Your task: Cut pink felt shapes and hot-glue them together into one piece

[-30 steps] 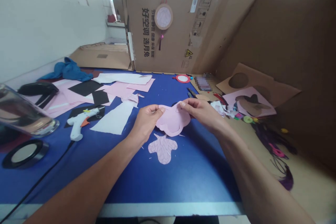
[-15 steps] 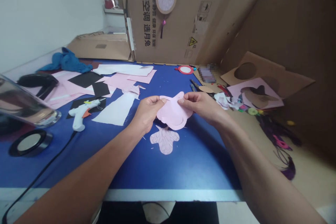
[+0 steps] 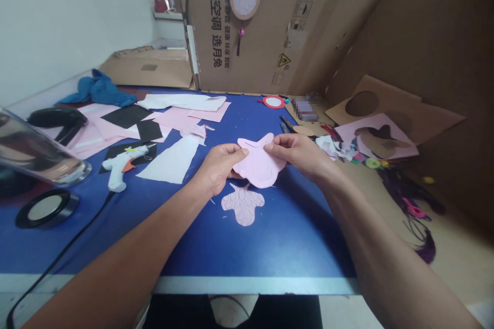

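A pink paper cutout (image 3: 259,165) with a rounded, lobed outline is held above the blue table. My left hand (image 3: 224,163) pinches its left edge between thumb and fingers. On the right edge, my right hand (image 3: 290,150) grips it the same way, thumb on top. Just below the cutout, a smaller pale pink shape with a veined pattern (image 3: 243,204) lies flat on the table. Part of something dark shows under the held cutout, too hidden to make out.
A white glue gun (image 3: 118,168), a black tape roll (image 3: 45,209) and a clear cup (image 3: 46,151) are at the left. Paper and fabric scraps (image 3: 170,159) lie behind. Purple tassels (image 3: 426,247) and cardboard cutouts (image 3: 389,108) sit at the right.
The pink cutout has tilted slightly and shifted a little right and up between my hands. Both hands keep their hold.
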`<control>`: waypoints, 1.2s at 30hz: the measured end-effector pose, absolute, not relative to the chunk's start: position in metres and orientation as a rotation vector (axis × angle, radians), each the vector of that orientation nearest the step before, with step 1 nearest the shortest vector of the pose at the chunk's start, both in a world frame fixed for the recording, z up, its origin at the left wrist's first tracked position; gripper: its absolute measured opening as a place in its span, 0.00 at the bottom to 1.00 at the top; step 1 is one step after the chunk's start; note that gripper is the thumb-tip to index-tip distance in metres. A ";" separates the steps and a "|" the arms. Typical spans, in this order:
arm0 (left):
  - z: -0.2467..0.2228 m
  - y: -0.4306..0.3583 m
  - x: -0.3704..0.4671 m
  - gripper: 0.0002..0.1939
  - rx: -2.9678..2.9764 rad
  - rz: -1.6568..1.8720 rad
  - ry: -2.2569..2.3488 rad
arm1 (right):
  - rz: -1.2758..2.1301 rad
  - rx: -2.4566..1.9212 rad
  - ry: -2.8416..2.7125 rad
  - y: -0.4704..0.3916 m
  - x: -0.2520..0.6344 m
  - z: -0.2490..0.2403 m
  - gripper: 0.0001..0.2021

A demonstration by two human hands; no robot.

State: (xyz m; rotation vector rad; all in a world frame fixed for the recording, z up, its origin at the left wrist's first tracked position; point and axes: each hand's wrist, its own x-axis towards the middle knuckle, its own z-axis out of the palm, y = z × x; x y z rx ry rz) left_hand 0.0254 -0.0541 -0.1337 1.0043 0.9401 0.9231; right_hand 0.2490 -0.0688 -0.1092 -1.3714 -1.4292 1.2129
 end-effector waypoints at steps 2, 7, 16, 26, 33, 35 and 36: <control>-0.133 -0.054 0.026 0.12 1.003 0.925 0.934 | 1.210 -1.370 -1.433 -0.069 0.249 -0.109 0.21; -0.130 -0.056 0.025 0.12 1.009 0.978 0.936 | 1.219 -1.364 -1.429 -0.069 0.249 -0.109 0.22; -0.132 -0.056 0.025 0.10 1.033 1.110 0.985 | 1.185 -1.363 -1.492 -0.071 0.246 -0.108 0.25; -0.134 -0.055 0.026 0.08 1.106 1.159 0.999 | 1.209 -1.352 -1.443 -0.071 0.244 -0.109 0.26; -0.132 -0.056 0.025 0.09 1.136 1.163 1.005 | 1.185 -1.347 -1.471 -0.071 0.244 -0.108 0.25; -0.131 -0.056 0.024 0.10 1.139 1.169 1.010 | 1.180 -1.343 -1.471 -0.071 0.244 -0.107 0.24; -0.131 -0.056 0.025 0.10 1.139 1.173 1.009 | 1.179 -1.338 -1.467 -0.071 0.244 -0.107 0.24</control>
